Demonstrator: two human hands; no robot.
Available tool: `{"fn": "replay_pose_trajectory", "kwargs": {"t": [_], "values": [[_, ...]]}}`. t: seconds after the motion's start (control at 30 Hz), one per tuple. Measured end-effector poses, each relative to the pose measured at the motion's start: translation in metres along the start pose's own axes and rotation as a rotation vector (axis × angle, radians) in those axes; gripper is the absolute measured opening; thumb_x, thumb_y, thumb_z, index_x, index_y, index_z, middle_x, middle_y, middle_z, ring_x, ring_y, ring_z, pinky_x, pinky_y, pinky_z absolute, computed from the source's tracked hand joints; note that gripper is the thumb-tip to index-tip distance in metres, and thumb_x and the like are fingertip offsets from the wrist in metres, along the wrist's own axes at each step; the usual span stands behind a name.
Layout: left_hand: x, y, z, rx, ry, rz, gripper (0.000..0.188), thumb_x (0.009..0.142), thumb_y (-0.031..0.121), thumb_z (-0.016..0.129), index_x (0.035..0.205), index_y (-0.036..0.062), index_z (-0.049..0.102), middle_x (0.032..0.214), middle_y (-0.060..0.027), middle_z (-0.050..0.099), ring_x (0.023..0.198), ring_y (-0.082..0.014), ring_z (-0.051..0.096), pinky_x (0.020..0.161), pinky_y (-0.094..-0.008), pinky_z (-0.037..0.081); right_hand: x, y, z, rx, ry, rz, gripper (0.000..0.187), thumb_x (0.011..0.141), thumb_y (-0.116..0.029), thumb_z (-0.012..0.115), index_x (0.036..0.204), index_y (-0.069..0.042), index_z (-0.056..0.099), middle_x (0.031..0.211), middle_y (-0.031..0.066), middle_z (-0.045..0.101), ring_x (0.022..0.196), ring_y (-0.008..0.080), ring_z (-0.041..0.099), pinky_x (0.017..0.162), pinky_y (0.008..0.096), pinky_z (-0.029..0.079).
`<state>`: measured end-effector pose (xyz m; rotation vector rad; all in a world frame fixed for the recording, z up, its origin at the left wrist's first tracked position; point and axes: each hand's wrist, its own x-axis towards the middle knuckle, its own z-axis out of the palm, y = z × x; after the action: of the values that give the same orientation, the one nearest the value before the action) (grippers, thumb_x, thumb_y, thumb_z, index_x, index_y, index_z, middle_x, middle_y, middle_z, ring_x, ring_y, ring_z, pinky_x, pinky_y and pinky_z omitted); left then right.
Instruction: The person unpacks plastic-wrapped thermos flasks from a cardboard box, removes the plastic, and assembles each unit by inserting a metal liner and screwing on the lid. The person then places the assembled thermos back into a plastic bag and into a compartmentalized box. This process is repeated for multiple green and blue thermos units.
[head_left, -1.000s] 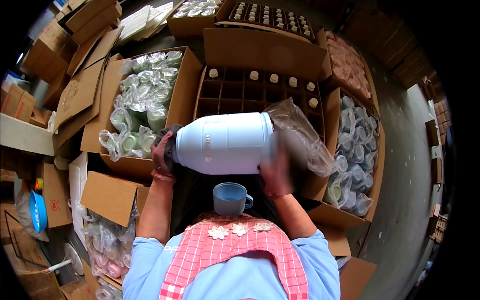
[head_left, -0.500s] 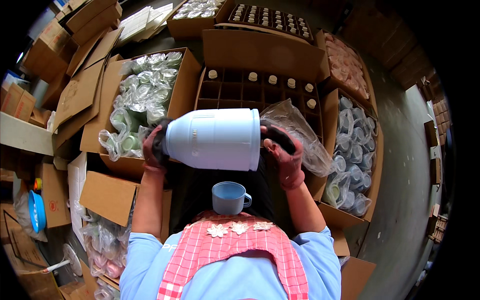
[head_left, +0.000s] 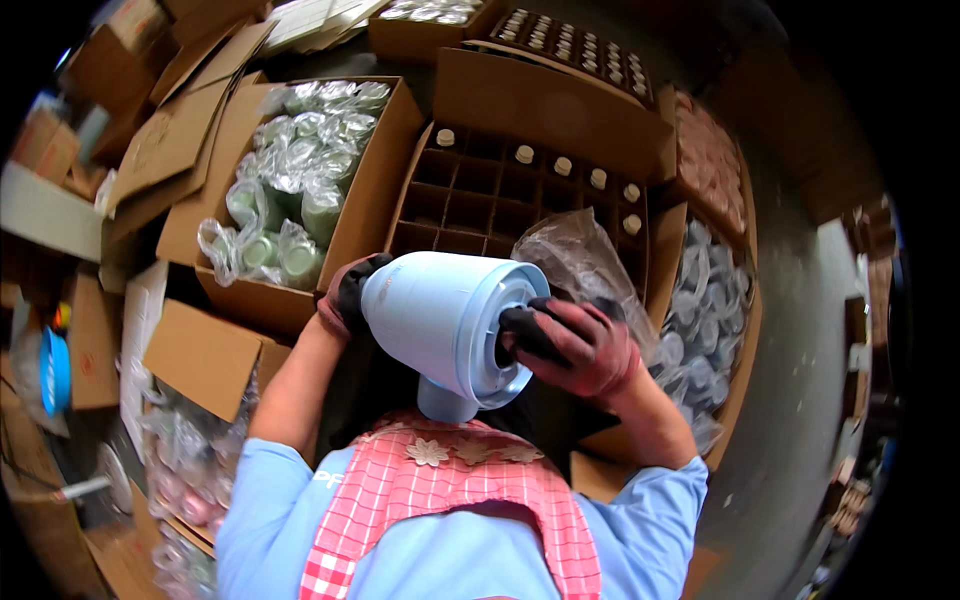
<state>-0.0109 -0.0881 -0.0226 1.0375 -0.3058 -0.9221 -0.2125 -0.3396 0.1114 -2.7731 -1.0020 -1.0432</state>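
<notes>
A light-blue vacuum flask [head_left: 425, 312] lies on its side, tilted, in front of my body. My left hand [head_left: 352, 292] wraps round its narrower end in a dark and pink work glove. Its wide round base faces right, and the gloved fingers of my right hand [head_left: 580, 343] are bent and pressed together at the base's middle. What lies under those fingertips is hidden. Below the flask a light-blue cup [head_left: 446, 403] rests at my lap, partly covered by the flask.
Ahead stands a divided carton [head_left: 470, 208] with several white-capped bottles and a crumpled clear plastic bag [head_left: 580, 255] over its right corner. To its left, a carton holds bagged green cups [head_left: 300, 200]; to its right, one holds bagged blue-grey cups [head_left: 690, 320]. Flattened cardboard [head_left: 175, 150] leans farther left.
The flask has tipped, turning its base toward me and hiding much of the cup. My right hand has moved from beside the base onto its middle. The head view has shifted slightly.
</notes>
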Motion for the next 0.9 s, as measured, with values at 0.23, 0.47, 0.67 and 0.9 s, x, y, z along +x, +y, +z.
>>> {"fn": "replay_pose_trajectory", "kwargs": {"t": [0.23,0.47,0.67,0.9], "values": [[0.010,-0.010,0.007,0.545,-0.217,0.326,0.018,0.078,0.018,0.064,0.091,0.0048,0.061,0.082,-0.0015,0.060,0.078,-0.0096,0.055,0.072,-0.0283,0.047,0.010,-0.022,-0.021,-0.036,0.065,-0.193,0.033,0.065,-0.021,0.076,0.095,-0.030,0.066,0.105,0.0049,0.055,0.087,0.0223,0.058,0.054,0.0286,0.049],[0.010,-0.010,0.021,0.572,-0.332,0.252,0.017,0.084,0.009,0.059,0.099,0.0012,0.064,0.094,-0.0029,0.064,0.086,-0.0114,0.058,0.081,-0.0266,0.047,0.034,-0.040,-0.042,0.078,-0.086,-0.328,0.026,0.070,-0.021,0.066,0.095,-0.022,0.066,0.097,-0.0010,0.057,0.075,0.0148,0.055,0.047,0.0225,0.043],[0.011,-0.017,0.015,0.096,-0.378,0.282,0.019,0.082,0.011,0.064,0.099,0.0012,0.063,0.093,-0.0048,0.064,0.088,-0.0128,0.059,0.082,-0.0278,0.048,0.048,-0.042,-0.043,-0.103,0.038,-0.194,0.017,0.071,-0.023,0.064,0.087,-0.024,0.064,0.091,0.0031,0.058,0.072,0.0175,0.054,0.055,0.0292,0.047],[0.001,0.012,0.028,0.425,0.054,1.208,0.076,0.081,0.064,0.041,0.114,-0.0027,0.050,0.111,-0.0184,0.056,0.102,-0.0293,0.055,0.089,-0.0408,0.043,0.034,-0.006,-0.017,0.279,0.187,0.706,0.028,0.066,-0.014,0.062,0.090,-0.002,0.057,0.079,0.0134,0.055,0.069,0.0303,0.054,0.060,0.0378,0.045]]}}
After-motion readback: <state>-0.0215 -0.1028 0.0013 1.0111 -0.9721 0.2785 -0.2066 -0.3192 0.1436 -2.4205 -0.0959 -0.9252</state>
